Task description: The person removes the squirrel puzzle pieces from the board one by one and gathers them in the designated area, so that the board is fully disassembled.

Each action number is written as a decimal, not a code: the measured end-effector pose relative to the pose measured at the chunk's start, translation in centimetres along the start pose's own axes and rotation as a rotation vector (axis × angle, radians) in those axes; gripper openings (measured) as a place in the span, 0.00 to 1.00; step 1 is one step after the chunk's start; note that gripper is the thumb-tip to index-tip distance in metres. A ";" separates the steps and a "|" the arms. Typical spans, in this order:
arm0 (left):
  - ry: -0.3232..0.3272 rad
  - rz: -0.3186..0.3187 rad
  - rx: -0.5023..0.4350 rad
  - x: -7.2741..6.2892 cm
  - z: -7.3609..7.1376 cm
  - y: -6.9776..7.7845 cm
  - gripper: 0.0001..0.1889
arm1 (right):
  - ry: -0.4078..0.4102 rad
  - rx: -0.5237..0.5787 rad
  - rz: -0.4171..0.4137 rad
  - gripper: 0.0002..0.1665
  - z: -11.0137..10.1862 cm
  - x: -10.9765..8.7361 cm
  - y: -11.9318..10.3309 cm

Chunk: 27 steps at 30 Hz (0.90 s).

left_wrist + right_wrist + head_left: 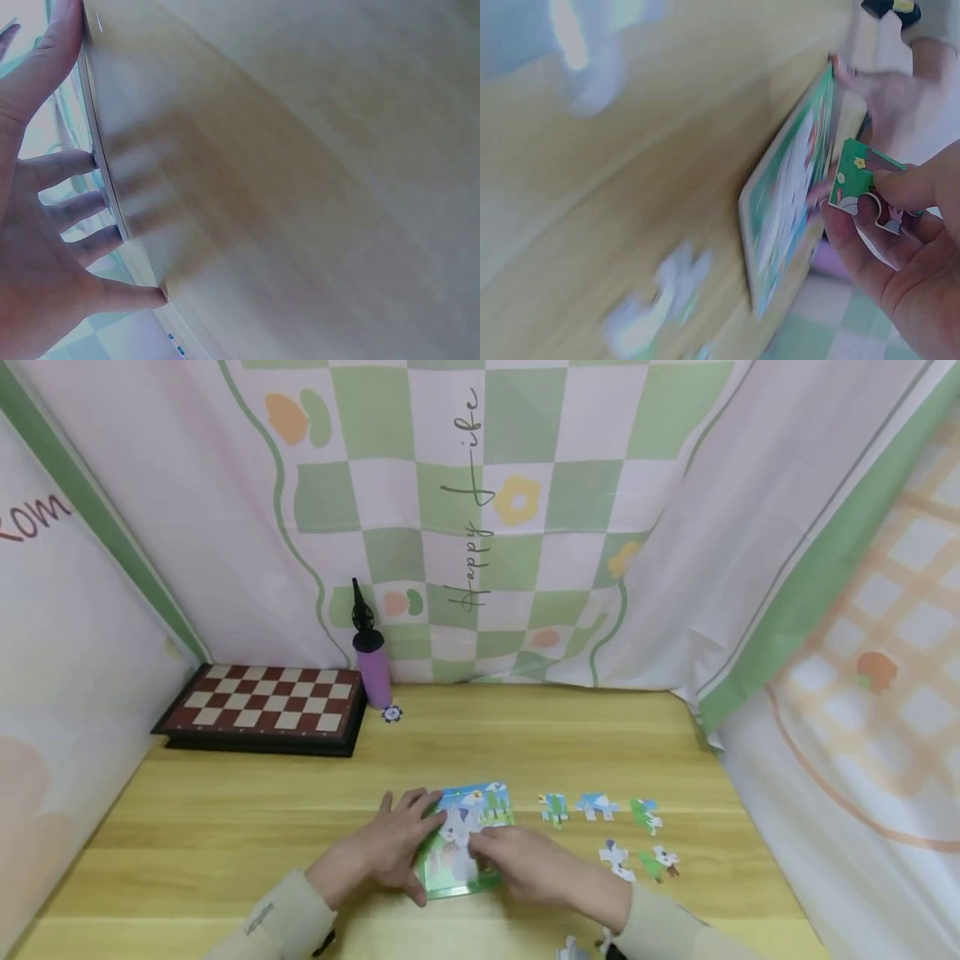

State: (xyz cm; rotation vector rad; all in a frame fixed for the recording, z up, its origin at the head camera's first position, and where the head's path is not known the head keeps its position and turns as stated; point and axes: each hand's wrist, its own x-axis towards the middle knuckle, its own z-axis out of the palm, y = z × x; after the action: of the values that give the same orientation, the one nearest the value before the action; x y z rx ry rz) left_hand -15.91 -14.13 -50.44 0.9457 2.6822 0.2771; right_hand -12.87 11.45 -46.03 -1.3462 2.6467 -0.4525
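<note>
A jigsaw puzzle tray [461, 889] with a cartoon animal picture lies on the wooden table. My left hand [386, 847] rests at its left side with fingers spread, touching the tray's edge; the left wrist view shows those fingers fairly straight. Over the tray's right part is my right hand [532, 864]. In the right wrist view it pinches a green puzzle piece [851, 178] with a yellow flower between thumb and fingers. The head view hides that piece behind the hand. Several loose pieces, such as a white-and-grey one [615, 858], lie right of the tray.
A folded chessboard [270, 700] lies at the back left. Beside it stand a purple hand pump [373, 672] with a black nozzle and a small poker chip [392, 714]. More pieces [572, 948] lie near the front edge. Printed curtains [450, 527] border the table.
</note>
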 end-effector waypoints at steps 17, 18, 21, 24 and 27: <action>-0.010 -0.003 -0.017 0.1 0.2 0.1 0.65 | 0.100 0.290 0.187 0.12 -2.0 -16.0 7.9; -0.007 -0.003 -0.018 0.0 0.2 0.1 0.65 | 0.074 0.312 0.211 0.11 -2.0 -16.5 8.2; -0.002 0.002 -0.023 -0.1 0.2 -0.1 0.65 | -0.004 0.365 0.261 0.10 -2.2 -17.8 8.9; -0.005 0.002 -0.032 -0.2 0.2 -0.2 0.65 | -0.072 0.383 0.284 0.11 -2.3 -18.8 9.4; -0.015 -0.006 -0.038 -0.2 0.2 -0.2 0.65 | -0.133 0.460 0.285 0.11 -2.0 -19.5 9.7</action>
State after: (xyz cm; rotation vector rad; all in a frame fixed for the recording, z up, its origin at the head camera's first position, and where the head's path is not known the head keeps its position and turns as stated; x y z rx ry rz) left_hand -15.83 -14.39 -50.62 0.9254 2.6557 0.3169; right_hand -9.29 32.95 -47.51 -0.8194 2.3716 -0.8314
